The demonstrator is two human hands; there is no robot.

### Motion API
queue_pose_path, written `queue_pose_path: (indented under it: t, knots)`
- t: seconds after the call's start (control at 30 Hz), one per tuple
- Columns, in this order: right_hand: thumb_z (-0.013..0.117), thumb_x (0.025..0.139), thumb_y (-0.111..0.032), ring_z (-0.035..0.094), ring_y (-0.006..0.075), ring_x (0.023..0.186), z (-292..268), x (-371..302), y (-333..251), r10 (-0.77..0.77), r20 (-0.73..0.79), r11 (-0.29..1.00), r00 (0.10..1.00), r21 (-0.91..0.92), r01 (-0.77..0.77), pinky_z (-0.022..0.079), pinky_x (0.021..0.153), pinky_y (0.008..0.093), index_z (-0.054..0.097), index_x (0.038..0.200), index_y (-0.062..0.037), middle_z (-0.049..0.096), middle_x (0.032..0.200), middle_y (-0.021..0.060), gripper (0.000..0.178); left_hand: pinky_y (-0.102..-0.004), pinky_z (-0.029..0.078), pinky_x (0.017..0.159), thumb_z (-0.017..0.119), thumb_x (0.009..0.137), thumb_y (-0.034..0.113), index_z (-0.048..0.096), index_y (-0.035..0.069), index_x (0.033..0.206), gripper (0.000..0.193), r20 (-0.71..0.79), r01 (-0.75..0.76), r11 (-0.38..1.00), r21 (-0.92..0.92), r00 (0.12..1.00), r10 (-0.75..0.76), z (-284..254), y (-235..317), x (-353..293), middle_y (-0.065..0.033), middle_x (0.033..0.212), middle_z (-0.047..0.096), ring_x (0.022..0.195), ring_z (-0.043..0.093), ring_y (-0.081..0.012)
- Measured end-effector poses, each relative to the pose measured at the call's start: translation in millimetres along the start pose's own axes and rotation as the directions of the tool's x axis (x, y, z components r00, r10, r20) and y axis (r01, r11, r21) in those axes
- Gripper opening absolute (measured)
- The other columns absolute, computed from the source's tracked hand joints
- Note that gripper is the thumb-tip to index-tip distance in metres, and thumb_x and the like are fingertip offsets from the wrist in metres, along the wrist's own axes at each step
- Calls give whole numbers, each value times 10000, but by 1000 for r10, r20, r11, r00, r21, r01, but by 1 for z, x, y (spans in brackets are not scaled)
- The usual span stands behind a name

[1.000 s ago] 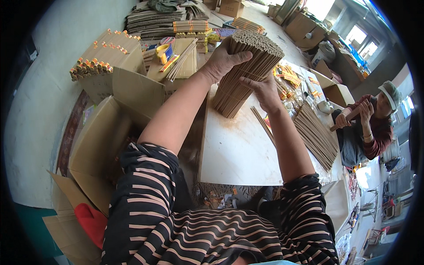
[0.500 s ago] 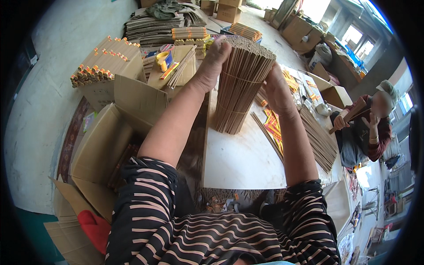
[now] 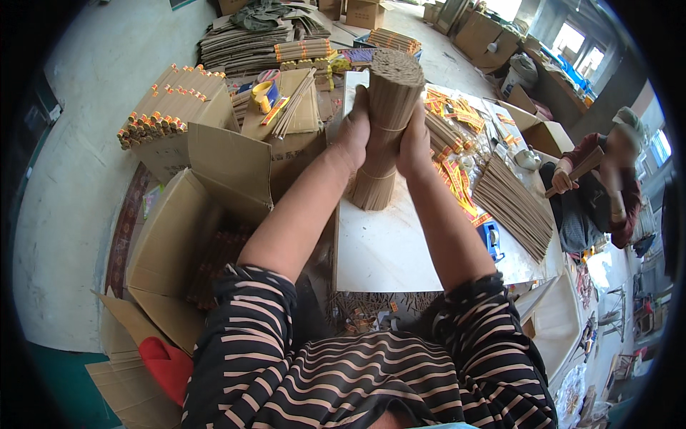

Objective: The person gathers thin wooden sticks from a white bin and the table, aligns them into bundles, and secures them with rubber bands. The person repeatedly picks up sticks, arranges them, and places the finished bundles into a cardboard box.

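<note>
A thick bundle of thin brown sticks, tied with bands, stands upright on a white board. My left hand grips its left side and my right hand presses against its right side, so both hands clasp the bundle around its middle. The bundle's lower end rests on the board's far part.
Open cardboard boxes stand to the left, one topped with orange-tipped packs. Loose sticks and yellow-red wrappers lie on the right. A tape roll sits behind. Another person sits at the right, holding sticks.
The bundle has been stood up from a tilted, fanned position to upright and compact. Both hands have closed in around its middle.
</note>
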State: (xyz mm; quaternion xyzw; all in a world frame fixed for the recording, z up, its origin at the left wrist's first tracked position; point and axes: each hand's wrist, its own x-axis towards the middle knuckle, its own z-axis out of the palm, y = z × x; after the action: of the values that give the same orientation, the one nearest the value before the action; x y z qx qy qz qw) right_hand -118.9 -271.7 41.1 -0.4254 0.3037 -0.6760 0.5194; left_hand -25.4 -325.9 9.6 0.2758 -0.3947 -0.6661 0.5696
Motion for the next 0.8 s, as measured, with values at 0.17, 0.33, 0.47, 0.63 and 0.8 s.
queue_pose_path:
  t: [0.17,0.33,0.47,0.63,0.8]
  knots:
    - [264,970,-488,485,195,1154,8,-15,11,-171,91,972,981,-150,183,359,1000,320,394,1318,-4,519,1238,123,611,-316,414,975,360,968,430,481,86,1263,469,50,56,968,-246,998,-45,10,24,-22,-42,1210,564,1106,531,-161]
    - [232,982,-473,455,200,1181,-9,-4,5,-127,188,985,974,-90,146,314,1033,319,392,1314,-11,499,1256,140,591,-326,409,983,316,977,447,474,86,1262,486,8,118,979,-164,993,-119,25,26,-31,-40,1218,556,1116,525,-174]
    - [212,997,-422,385,225,1248,8,-14,26,-287,170,887,943,-324,329,250,1076,328,359,1340,-11,422,1336,147,555,-342,419,976,336,969,455,478,85,1255,489,149,87,951,-298,988,-43,-3,26,-16,-52,1214,554,1109,531,-183]
    - [321,954,-508,492,205,1153,-8,-4,8,-96,50,991,994,-94,100,373,986,323,437,1304,-2,515,1260,138,626,-341,434,953,364,963,444,504,80,1223,469,58,56,979,-196,997,-46,23,21,-39,-64,1189,566,1070,552,-191]
    - [220,982,-488,397,185,1233,6,-16,24,-294,122,889,948,-329,318,284,1045,290,381,1350,8,436,1341,125,639,-352,409,967,348,953,487,502,87,1233,512,-6,-11,979,-203,1000,9,12,28,-37,-43,1187,572,1103,528,-203]
